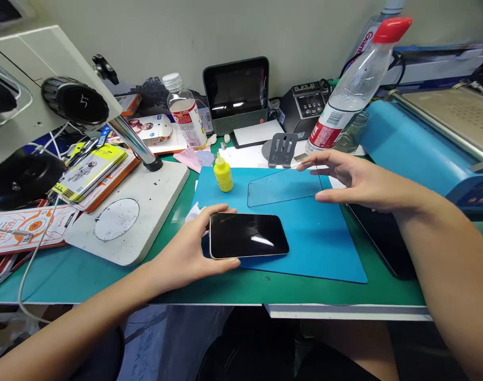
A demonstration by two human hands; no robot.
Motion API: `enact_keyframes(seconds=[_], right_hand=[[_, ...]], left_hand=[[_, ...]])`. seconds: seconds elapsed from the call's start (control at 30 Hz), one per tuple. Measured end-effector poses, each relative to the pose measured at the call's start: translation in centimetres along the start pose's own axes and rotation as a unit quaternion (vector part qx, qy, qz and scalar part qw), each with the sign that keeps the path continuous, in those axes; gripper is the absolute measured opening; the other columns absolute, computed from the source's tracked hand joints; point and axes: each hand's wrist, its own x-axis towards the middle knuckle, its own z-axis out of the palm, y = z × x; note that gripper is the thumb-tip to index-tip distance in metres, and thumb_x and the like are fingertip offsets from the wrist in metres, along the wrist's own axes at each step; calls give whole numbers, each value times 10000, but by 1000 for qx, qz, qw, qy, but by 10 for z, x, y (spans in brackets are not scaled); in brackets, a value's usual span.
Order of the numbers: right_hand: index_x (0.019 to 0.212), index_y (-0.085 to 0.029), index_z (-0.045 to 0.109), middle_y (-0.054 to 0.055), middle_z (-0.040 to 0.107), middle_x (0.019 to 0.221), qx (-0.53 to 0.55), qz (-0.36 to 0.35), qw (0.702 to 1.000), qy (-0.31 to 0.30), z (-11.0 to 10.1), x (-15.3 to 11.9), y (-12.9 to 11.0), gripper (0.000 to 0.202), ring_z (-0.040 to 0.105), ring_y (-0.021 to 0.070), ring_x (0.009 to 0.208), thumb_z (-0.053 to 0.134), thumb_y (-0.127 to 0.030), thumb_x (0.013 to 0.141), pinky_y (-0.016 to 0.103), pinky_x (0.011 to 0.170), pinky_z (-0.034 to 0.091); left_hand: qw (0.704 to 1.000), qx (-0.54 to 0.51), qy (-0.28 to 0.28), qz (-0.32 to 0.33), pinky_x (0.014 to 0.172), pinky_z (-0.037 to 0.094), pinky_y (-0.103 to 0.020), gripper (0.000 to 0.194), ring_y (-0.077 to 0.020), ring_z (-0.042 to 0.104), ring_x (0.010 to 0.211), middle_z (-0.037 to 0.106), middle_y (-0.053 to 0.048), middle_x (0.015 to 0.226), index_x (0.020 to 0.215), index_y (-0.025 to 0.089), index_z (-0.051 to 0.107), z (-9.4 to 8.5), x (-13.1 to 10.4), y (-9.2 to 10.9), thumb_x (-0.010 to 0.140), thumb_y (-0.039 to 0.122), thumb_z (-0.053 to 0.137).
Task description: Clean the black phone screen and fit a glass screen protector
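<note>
My left hand [201, 243] grips a smartphone [249, 235] by its left end, thumb along the near edge and fingers at the far edge. The phone's dark screen faces up and catches a white reflection. Between the thumb and fingers of my right hand [344, 177] is the right end of a clear screen protector [284, 188] with a thin black border. It is tilted above the blue mat [324, 248], beyond the phone. A small yellow squeeze bottle [223, 173] stands upright on the mat, left of the protector.
A microscope stand base [157, 201] takes up the left side, beside stacked boxes [92, 172]. Along the back are a drink bottle [188, 116], a smart display [237, 95], a phone stand [283, 150] and a red-capped bottle [346, 95]. A blue machine [416, 148] sits at right, near a dark flat panel [384, 238].
</note>
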Motion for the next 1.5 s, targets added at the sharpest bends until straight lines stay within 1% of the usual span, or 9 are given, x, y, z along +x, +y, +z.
enact_keyframes(seconds=[0.13,0.3,0.47,0.7,1.0,1.1,1.23,1.37,1.5], right_hand=[[1320,-361,633,60,573,1496,-115,33,993,-17,-6,-1,8,679,482,431,1416,830,-581,709,698,1168,387],[1339,-349,635,67,540,1536,-177,1,983,-42,-2,6,21,783,429,474,1443,861,-610,637,707,1185,352],[1351,-350,642,55,459,1615,-204,10,978,-51,-1,9,31,821,289,492,1523,878,-616,611,730,1219,273],[1283,-377,692,18,465,1611,-206,22,977,-53,0,9,40,777,273,508,1527,904,-603,570,746,1229,255],[1471,-426,543,6,328,1699,-215,25,972,-90,-1,7,44,902,170,490,1567,868,-602,648,751,1233,215],[1528,-396,493,33,335,1700,-211,5,975,-71,1,6,37,928,194,485,1562,852,-573,691,705,1252,210],[1491,-364,543,66,498,1602,-204,-8,978,-39,12,10,11,786,432,467,1455,752,-621,779,699,1189,349],[1484,-268,554,130,644,1438,-238,-18,970,-43,40,28,-34,759,617,423,1266,646,-666,844,637,1031,512],[1408,-201,612,163,690,1352,-237,-48,970,17,77,67,-58,654,639,397,1205,649,-569,869,584,1014,501]], left_hand=[[987,157,-3,23,1010,565,-538,781,-332,651,1180,652,-121,1300,1418,255,496,-2,13,-1,769,558,808],[949,288,-57,119,951,523,-523,635,-328,568,1067,665,-119,1116,1187,185,625,-6,34,8,775,650,753],[946,288,-76,128,934,505,-522,659,-333,538,1069,635,-123,1151,1204,187,623,-4,42,2,765,662,748],[950,276,-61,130,917,508,-497,717,-316,530,1060,608,-128,1209,1260,199,616,1,39,-10,773,712,727],[966,228,-47,111,952,506,-492,805,-319,554,1095,608,-114,1228,1336,228,569,3,38,-18,729,711,782],[970,210,-37,117,970,493,-499,771,-318,551,1109,616,-122,1248,1344,212,548,4,38,-19,758,648,794],[972,200,-25,121,978,471,-477,709,-312,545,1132,620,-125,1281,1328,184,536,5,40,-19,791,578,782],[968,217,-13,125,917,457,-449,610,-290,557,1051,643,-83,1192,1208,211,554,5,40,-15,769,572,776],[966,224,9,129,847,441,-418,547,-274,554,982,636,-67,1072,1085,205,541,6,41,-13,741,554,786]])
